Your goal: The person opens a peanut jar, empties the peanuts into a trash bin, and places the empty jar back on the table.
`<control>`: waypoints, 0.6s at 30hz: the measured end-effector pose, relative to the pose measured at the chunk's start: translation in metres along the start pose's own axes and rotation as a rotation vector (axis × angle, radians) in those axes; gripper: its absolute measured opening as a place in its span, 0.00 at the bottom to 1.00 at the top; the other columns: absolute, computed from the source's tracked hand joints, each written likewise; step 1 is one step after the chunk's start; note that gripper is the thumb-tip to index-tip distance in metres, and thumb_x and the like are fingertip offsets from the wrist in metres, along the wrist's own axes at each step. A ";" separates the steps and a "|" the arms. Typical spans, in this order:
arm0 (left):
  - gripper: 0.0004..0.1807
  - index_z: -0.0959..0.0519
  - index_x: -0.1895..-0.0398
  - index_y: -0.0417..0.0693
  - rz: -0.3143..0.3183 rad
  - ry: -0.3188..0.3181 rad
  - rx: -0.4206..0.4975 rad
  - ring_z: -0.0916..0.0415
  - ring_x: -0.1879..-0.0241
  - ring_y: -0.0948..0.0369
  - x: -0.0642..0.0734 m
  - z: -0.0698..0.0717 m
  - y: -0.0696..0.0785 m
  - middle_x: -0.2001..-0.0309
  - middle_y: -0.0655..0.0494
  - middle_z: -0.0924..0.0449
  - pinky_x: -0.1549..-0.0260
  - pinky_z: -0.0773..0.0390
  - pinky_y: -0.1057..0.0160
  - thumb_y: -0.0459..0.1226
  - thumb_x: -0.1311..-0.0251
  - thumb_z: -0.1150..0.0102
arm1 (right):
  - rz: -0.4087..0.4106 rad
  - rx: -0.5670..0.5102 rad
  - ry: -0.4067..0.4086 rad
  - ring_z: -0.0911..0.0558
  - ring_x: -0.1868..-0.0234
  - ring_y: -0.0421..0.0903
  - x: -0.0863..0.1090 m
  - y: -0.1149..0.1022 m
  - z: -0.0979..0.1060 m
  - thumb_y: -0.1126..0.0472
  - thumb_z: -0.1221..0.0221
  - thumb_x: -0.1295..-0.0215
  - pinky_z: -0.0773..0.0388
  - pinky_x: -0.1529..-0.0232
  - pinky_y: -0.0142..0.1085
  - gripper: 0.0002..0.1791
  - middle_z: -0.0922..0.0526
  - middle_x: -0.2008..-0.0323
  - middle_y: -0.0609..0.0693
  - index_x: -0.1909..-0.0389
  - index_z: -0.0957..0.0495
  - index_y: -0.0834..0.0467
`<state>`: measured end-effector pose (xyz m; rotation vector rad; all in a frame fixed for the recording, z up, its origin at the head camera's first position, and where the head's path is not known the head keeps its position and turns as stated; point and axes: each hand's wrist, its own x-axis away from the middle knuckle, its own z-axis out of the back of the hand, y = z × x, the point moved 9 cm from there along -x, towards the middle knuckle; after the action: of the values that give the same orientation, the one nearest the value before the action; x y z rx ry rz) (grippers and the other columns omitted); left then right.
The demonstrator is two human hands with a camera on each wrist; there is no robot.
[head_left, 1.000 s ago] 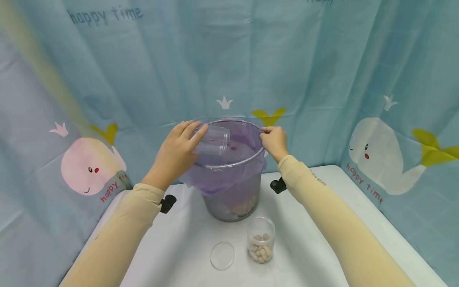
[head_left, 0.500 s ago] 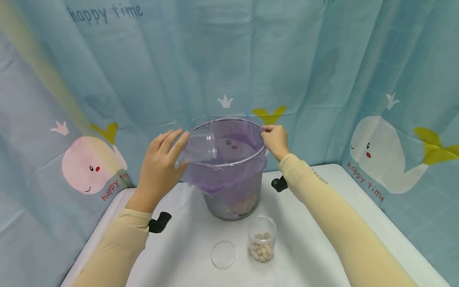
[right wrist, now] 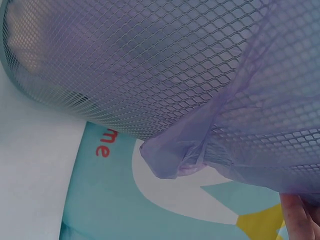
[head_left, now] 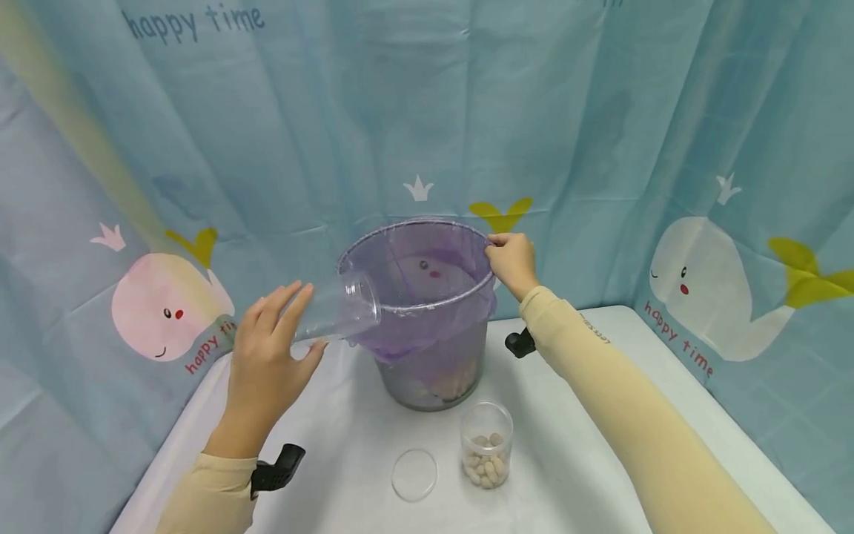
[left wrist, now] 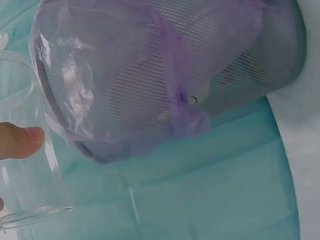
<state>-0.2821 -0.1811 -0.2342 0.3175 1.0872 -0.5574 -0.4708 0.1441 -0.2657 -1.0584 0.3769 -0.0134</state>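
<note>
My left hand holds a clear jar on its side, mouth toward the bin; no contents show in it. In the left wrist view, the thumb presses on the jar's wall. The jar is just left of a wire mesh bin, lined with a purple plastic bag folded over the rim. My right hand grips the bin's rim and bag on the right side. In the right wrist view, only some fingers show at the bag's edge. Some pale stuff shows through the bin's lower wall.
A second clear jar, partly filled with pale, peanut-like pieces, stands in front of the bin. Left of it, a round clear lid lies on the white table. A blue printed curtain hangs behind and at the sides.
My left hand has drawn the jar out of the bin's mouth, moving left and toward me. My right hand keeps its place on the rim.
</note>
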 end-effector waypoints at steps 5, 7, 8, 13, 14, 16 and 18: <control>0.46 0.26 0.38 0.38 0.033 0.007 0.020 0.30 0.43 0.36 0.016 0.006 -0.004 0.42 0.36 0.23 0.42 0.31 0.39 0.23 0.72 0.23 | 0.005 0.001 -0.002 0.34 0.87 0.35 0.000 0.000 0.000 0.65 0.48 0.31 0.33 0.82 0.24 0.20 0.15 0.46 0.61 0.41 0.21 0.63; 0.46 0.26 0.38 0.38 0.044 0.014 0.022 0.30 0.44 0.35 0.022 0.009 -0.005 0.42 0.36 0.23 0.44 0.31 0.38 0.23 0.72 0.23 | 0.005 -0.001 -0.004 0.33 0.87 0.35 0.000 0.000 0.000 0.65 0.47 0.31 0.32 0.82 0.24 0.20 0.15 0.46 0.61 0.41 0.21 0.63; 0.47 0.26 0.38 0.38 0.054 0.015 0.023 0.30 0.44 0.34 0.025 0.010 -0.005 0.42 0.36 0.24 0.44 0.31 0.38 0.23 0.73 0.23 | 0.003 -0.001 -0.004 0.32 0.87 0.35 0.000 0.000 -0.001 0.65 0.47 0.31 0.32 0.82 0.24 0.20 0.15 0.46 0.61 0.41 0.21 0.63; 0.48 0.27 0.37 0.38 0.104 -0.002 0.031 0.31 0.44 0.34 0.036 0.012 -0.006 0.41 0.36 0.24 0.48 0.31 0.38 0.23 0.74 0.22 | -0.001 0.005 0.015 0.33 0.87 0.35 0.000 0.000 0.001 0.65 0.47 0.32 0.33 0.82 0.24 0.20 0.15 0.47 0.60 0.42 0.20 0.62; 0.49 0.27 0.37 0.39 0.117 -0.005 0.035 0.31 0.44 0.34 0.039 0.012 -0.006 0.41 0.36 0.24 0.48 0.31 0.38 0.23 0.74 0.22 | 0.000 0.007 0.018 0.33 0.87 0.35 0.000 0.001 0.001 0.65 0.47 0.32 0.33 0.82 0.24 0.20 0.14 0.48 0.60 0.42 0.20 0.62; 0.49 0.27 0.37 0.38 0.131 0.000 0.042 0.31 0.45 0.35 0.043 0.011 -0.005 0.42 0.36 0.24 0.48 0.32 0.38 0.23 0.75 0.22 | -0.001 -0.001 0.015 0.32 0.87 0.34 -0.001 0.002 0.001 0.65 0.48 0.32 0.32 0.82 0.24 0.20 0.14 0.48 0.60 0.42 0.20 0.62; 0.49 0.26 0.37 0.38 0.153 0.011 0.060 0.31 0.44 0.35 0.046 0.009 -0.004 0.42 0.36 0.24 0.47 0.33 0.40 0.23 0.75 0.22 | -0.009 -0.018 0.017 0.31 0.86 0.34 -0.001 0.004 0.002 0.65 0.48 0.32 0.31 0.82 0.23 0.20 0.15 0.48 0.61 0.41 0.21 0.63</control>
<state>-0.2619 -0.2018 -0.2717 0.4521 1.0481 -0.4528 -0.4717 0.1477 -0.2676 -1.0781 0.3879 -0.0271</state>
